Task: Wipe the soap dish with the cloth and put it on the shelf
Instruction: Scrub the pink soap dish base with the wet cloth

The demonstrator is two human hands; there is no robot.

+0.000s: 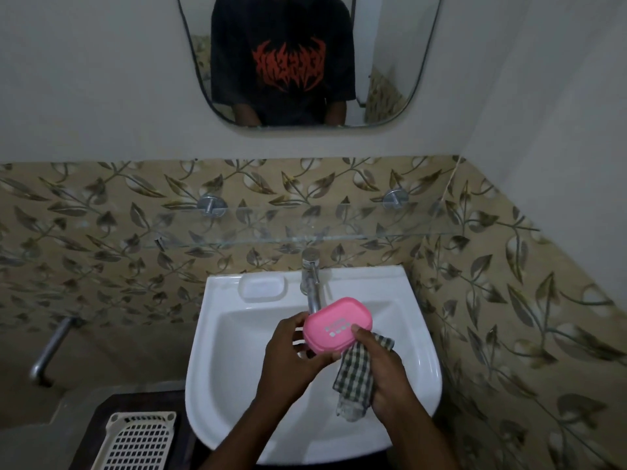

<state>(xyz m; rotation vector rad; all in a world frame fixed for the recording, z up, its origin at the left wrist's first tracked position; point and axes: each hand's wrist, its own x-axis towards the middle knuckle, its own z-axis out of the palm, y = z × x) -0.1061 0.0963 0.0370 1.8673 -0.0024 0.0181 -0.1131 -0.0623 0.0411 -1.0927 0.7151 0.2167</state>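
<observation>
- White sink [217,337]: the basin holds nothing loose; both hands work above its bowl. A moulded soap recess [262,288] on the back ledge, left of the tap [312,283], looks bare.
- Pink soap dish [337,324]: closed oval case, held over the basin just in front of the tap spout, tilted, lid side up. Whitish marks on the lid, too blurred to read. What it contains cannot be seen.
- Left hand [298,357]: grasps the dish from its left and lower edge, fingers curled under, thumb along the near side.
- Right hand [383,374]: clenched on the checked cloth [356,378], thumb tip pressed on the dish lid. The cloth bunches against the dish's right lower corner and hangs down from the fist; its tail end looks paler and twisted.
- Glass shelf [373,222]: on the tiled wall above the tap, carried by two round metal mounts. Nothing seems to rest on it; the clear pane is hard to trace against the leaf pattern.
- Cream slotted basket [139,439]: lower left, beside the sink, cut by the bottom edge; contents not visible.
- Mirror [203,62]: cut off at the top; shows a dark shirt with a red print and two forearms.
- Metal pipe [51,351] at left wall: dim, its fitting unclear.
</observation>
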